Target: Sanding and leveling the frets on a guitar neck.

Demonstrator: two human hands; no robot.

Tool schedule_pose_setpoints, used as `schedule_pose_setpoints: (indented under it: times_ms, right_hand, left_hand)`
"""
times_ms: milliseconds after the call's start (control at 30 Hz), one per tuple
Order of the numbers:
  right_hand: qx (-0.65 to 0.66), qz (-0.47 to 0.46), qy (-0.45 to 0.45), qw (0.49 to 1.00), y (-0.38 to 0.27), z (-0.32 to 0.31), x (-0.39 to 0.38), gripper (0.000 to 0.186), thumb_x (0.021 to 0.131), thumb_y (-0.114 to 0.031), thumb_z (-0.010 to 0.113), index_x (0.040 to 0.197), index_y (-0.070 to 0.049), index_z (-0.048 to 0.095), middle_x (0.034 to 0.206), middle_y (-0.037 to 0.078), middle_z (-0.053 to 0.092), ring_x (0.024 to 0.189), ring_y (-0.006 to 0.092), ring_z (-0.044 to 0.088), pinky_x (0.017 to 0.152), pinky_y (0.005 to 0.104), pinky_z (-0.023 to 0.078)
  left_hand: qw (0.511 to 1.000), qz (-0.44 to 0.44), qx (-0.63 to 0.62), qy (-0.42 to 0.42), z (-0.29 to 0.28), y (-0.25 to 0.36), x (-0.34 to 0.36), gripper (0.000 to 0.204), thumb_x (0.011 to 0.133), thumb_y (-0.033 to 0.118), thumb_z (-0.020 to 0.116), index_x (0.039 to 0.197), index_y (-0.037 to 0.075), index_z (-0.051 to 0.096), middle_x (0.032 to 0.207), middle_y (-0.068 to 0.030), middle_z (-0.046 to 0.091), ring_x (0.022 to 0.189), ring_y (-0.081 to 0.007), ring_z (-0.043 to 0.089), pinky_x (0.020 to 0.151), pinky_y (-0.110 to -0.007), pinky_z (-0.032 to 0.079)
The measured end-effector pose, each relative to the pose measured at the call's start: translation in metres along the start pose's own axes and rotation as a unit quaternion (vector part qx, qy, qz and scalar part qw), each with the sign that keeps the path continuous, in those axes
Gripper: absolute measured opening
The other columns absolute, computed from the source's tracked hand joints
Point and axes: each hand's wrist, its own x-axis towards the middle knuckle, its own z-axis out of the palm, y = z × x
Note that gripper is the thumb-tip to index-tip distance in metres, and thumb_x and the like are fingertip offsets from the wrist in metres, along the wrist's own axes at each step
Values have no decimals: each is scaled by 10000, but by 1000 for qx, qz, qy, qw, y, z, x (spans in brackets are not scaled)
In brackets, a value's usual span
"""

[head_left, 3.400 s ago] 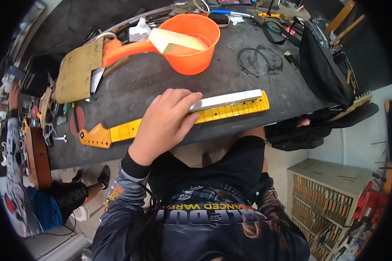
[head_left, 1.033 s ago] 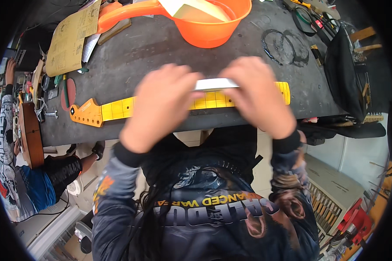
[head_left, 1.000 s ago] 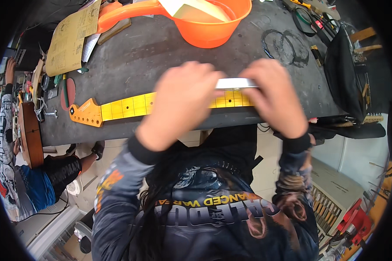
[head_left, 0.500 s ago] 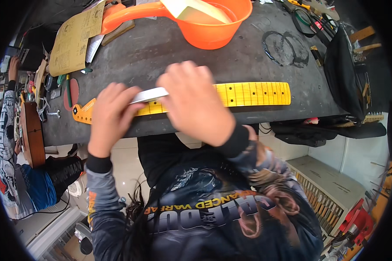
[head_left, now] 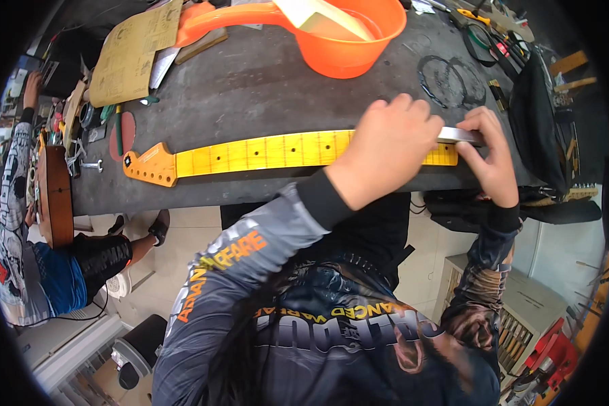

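Observation:
A yellow guitar neck [head_left: 241,157] lies along the front of the dark workbench [head_left: 230,101]. Its orange headstock [head_left: 152,166] points left. Over the heel end at the right, both hands grip a straight silver metal bar [head_left: 451,134] that lies along the fretboard. My left hand [head_left: 389,149] is closed over the bar's left part, knuckles up, hiding that part of the fretboard. At the bar's right end my right hand [head_left: 492,159] pinches it between thumb and fingers, just past the heel. Thin dark lines cross the fretboard between the dot markers.
An orange dipper [head_left: 342,51] with a pale block in it stands at the back. Brown sandpaper sheets [head_left: 132,64] lie back left, near a wrench [head_left: 91,165]. A black bag [head_left: 538,122] and tools crowd the right. At far left a person's sleeve [head_left: 13,196] shows beside a brown guitar body [head_left: 54,196].
Both hands have slid the metal bar right along the neck, from near the headstock to the heel end. The view has shifted slightly.

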Motion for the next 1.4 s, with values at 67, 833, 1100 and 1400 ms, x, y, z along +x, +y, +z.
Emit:
schedule_pose_setpoints:
  times_ms: [67, 833, 1100, 1400]
  right_hand:
    - [-23, -67, 12, 997, -31, 41, 15, 197, 992, -127, 839, 1142, -38, 748, 1157, 135, 690, 1114, 370, 663, 1005, 452, 530]
    - [-23, -42, -15, 999, -40, 39, 10, 216, 1016, -84, 830, 1199, -12, 742, 1191, 150, 686, 1153, 355, 675, 1017, 447, 542]
    - [-33, -215, 22, 976, -195, 246, 83, 272, 1008, -178, 879, 1220, -119, 719, 1189, 116, 657, 1156, 375, 653, 977, 521, 520]
    - [-64, -107, -40, 991, -80, 97, 31, 247, 1002, -6, 826, 1232, -16, 734, 1219, 194, 687, 1195, 423, 678, 1095, 505, 543]
  left_hand:
    - [999, -23, -25, -27, -38, -31, -28, 255, 991, 305, 918, 1148, 143, 800, 1040, -43, 705, 1055, -298, 746, 845, -479, 625]
    - [1000, -19, -10, -2, -45, -35, -40, 234, 977, 271, 901, 1096, 132, 755, 1057, -55, 682, 1040, -301, 719, 832, -461, 565]
    - [985, -118, 82, -94, -219, -161, -181, 290, 991, 264, 915, 1233, 126, 837, 1041, -75, 689, 1034, -340, 725, 874, -499, 568]
    - [998, -66, 21, 9, -89, -64, -93, 174, 938, 214, 875, 1046, 123, 775, 1041, -64, 716, 1035, -313, 741, 827, -464, 585]
